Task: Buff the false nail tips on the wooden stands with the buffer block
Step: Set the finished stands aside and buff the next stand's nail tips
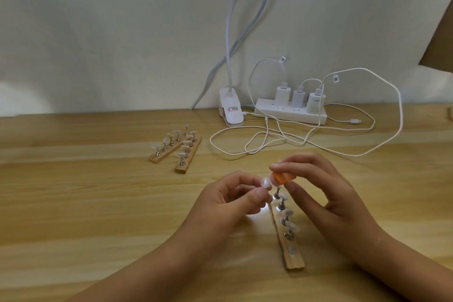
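Left hand (232, 200) pinches one false nail tip (265, 182) between thumb and fingers, holding it above the near wooden stand (295, 262) on the surface. Right hand (326, 191) has its fingers clamped on the orange buffer block (282, 178), whose end sits just beside the tip.

Step in hand is likely buffing this tip. It calls for light, short strokes, a firm left grip, and the block flat to the curve.

- The tip's peg is hidden.
- The block is mostly covered.
- Actual contact is unclear.
- Two further stands (186, 162) lie well apart, their tips blurred.

Home desk, clip lamp (230, 108), power strip (289, 113)
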A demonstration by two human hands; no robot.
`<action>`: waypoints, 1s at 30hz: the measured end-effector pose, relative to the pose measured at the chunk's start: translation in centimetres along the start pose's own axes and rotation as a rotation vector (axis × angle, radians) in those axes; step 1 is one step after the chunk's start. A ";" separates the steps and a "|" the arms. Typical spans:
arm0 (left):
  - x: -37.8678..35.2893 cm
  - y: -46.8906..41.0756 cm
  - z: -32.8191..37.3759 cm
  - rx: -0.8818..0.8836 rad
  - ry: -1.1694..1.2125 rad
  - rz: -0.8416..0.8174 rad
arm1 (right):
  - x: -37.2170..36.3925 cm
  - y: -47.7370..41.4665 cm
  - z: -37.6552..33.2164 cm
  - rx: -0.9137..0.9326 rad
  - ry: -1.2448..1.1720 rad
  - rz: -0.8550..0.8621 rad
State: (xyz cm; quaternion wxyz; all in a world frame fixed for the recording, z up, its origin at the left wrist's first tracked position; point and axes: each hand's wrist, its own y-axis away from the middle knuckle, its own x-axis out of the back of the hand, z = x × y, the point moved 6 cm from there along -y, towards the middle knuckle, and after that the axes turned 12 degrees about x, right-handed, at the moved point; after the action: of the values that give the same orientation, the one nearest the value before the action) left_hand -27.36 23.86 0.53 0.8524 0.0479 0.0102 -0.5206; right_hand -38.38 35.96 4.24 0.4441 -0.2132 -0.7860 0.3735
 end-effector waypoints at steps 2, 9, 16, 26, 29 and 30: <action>-0.1 0.0 0.0 0.000 -0.004 0.000 | 0.1 0.0 -0.1 0.002 0.000 0.011; 0.0 0.0 0.0 0.002 -0.021 0.019 | 0.5 -0.1 0.0 -0.054 -0.095 0.093; 0.0 0.1 0.1 -0.005 -0.070 0.032 | -0.1 -0.1 -0.2 -0.017 -0.038 0.017; -0.4 0.4 0.6 -0.023 -0.082 0.008 | -0.3 -0.1 -1.0 0.086 0.035 -0.029; -0.4 0.4 0.7 -0.027 -0.084 0.005 | -0.5 0.0 -1.0 0.094 0.029 -0.038; -0.4 0.4 0.6 -0.024 -0.081 0.009 | -0.3 -0.1 -0.7 0.073 0.039 -0.031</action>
State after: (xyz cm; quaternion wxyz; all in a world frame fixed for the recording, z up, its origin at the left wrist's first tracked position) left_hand -27.21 24.31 1.22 0.8549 0.0168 -0.0183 -0.5181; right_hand -37.60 36.01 4.38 0.4724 -0.1917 -0.7663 0.3911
